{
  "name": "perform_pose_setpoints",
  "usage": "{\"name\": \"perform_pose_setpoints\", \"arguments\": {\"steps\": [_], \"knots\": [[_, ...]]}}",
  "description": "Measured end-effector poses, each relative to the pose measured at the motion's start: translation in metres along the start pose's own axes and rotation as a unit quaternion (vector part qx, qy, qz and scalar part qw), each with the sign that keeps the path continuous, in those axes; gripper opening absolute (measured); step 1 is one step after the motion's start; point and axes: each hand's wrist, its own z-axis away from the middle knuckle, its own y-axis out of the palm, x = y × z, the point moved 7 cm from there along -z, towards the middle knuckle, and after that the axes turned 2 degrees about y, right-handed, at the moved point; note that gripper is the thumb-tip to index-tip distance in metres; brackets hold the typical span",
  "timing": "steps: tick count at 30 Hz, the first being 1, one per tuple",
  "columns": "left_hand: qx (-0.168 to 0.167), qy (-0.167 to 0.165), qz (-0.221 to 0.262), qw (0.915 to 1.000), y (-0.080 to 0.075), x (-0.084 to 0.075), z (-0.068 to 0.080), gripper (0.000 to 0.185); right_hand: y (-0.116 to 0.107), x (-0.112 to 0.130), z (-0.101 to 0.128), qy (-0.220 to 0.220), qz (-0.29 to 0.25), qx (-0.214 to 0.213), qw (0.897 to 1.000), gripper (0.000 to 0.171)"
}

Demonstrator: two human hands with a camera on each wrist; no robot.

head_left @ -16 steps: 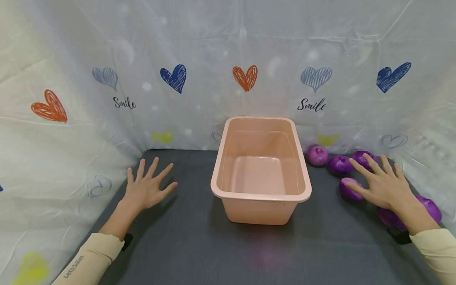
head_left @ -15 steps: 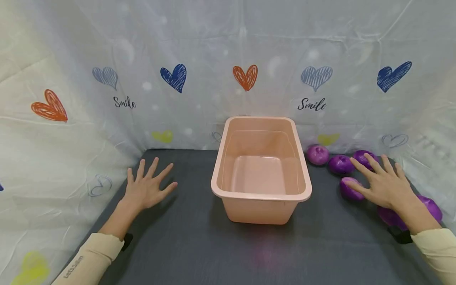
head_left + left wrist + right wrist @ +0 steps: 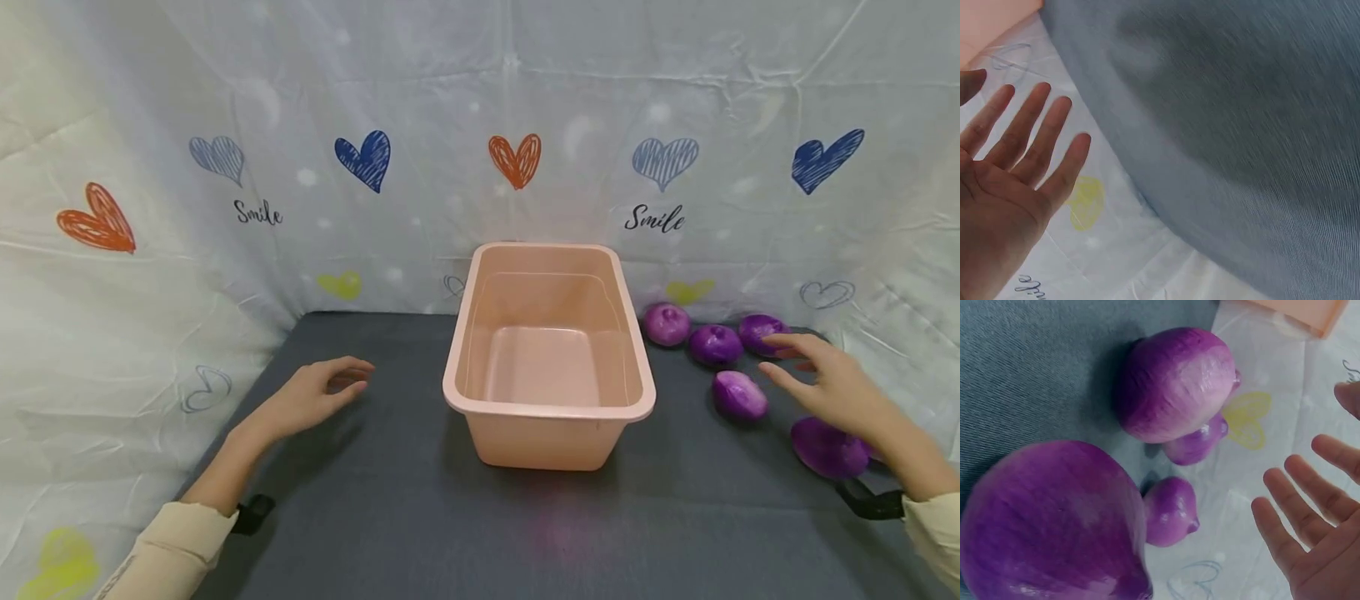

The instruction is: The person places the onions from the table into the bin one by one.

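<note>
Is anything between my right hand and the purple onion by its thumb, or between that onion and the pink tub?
Nothing visible stands between the right hand and that purple onion. Only dark tabletop separates it from the pink tub, whose high rim would likely need clearing.

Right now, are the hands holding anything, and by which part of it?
Nothing is held: the left hand is empty; the right hand, near the purple onions, grips none.

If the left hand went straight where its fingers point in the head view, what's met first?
Probably the left side of the peach tub, with nothing visible between it and the left hand, though height is unclear.
</note>
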Motion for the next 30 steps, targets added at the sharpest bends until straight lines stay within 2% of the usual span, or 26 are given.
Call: {"name": "perform_pose_setpoints", "arguments": {"steps": [4, 6, 8, 11, 13, 15, 18, 21, 25, 30], "knots": [[-0.005, 0.004, 0.084, 0.9964, 0.000, -0.013, -0.011, 0.039, -0.004, -0.003, 0.004, 0.026, -0.040, -0.012, 0.999, 0.034], [-0.012, -0.006, 0.145, 0.9893, 0.001, -0.020, -0.017, 0.043, -0.005, -0.004, 0.007, 0.033, -0.052, -0.006, 0.998, 0.033], [-0.022, -0.014, 0.212, 0.9769, 0.002, -0.029, -0.023, 0.049, -0.005, -0.006, 0.010, 0.046, -0.064, 0.003, 0.997, 0.034], [-0.035, -0.012, 0.303, 0.9524, 0.005, -0.046, -0.032, 0.057, -0.008, -0.013, 0.018, 0.076, -0.073, 0.015, 0.994, 0.038], [-0.033, 0.006, 0.342, 0.9393, 0.010, -0.060, -0.038, 0.061, -0.010, -0.019, 0.024, 0.096, -0.073, 0.015, 0.993, 0.040], [-0.023, 0.025, 0.358, 0.9331, 0.016, -0.073, -0.044, 0.064, -0.013, -0.024, 0.031, 0.108, -0.076, 0.009, 0.991, 0.040], [-0.004, 0.052, 0.349, 0.9357, 0.026, -0.088, -0.053, 0.064, -0.019, -0.029, 0.042, 0.101, -0.094, -0.008, 0.990, 0.036], [0.008, 0.067, 0.335, 0.9398, 0.035, -0.096, -0.059, 0.063, -0.025, -0.033, 0.052, 0.098, -0.123, -0.030, 0.987, 0.034], [0.020, 0.072, 0.338, 0.9381, 0.045, -0.098, -0.063, 0.061, -0.030, -0.040, 0.062, 0.088, -0.144, -0.040, 0.985, 0.034], [0.023, 0.067, 0.336, 0.9392, 0.048, -0.098, -0.064, 0.062, -0.035, -0.055, 0.075, 0.055, -0.158, -0.068, 0.983, 0.045]]}}
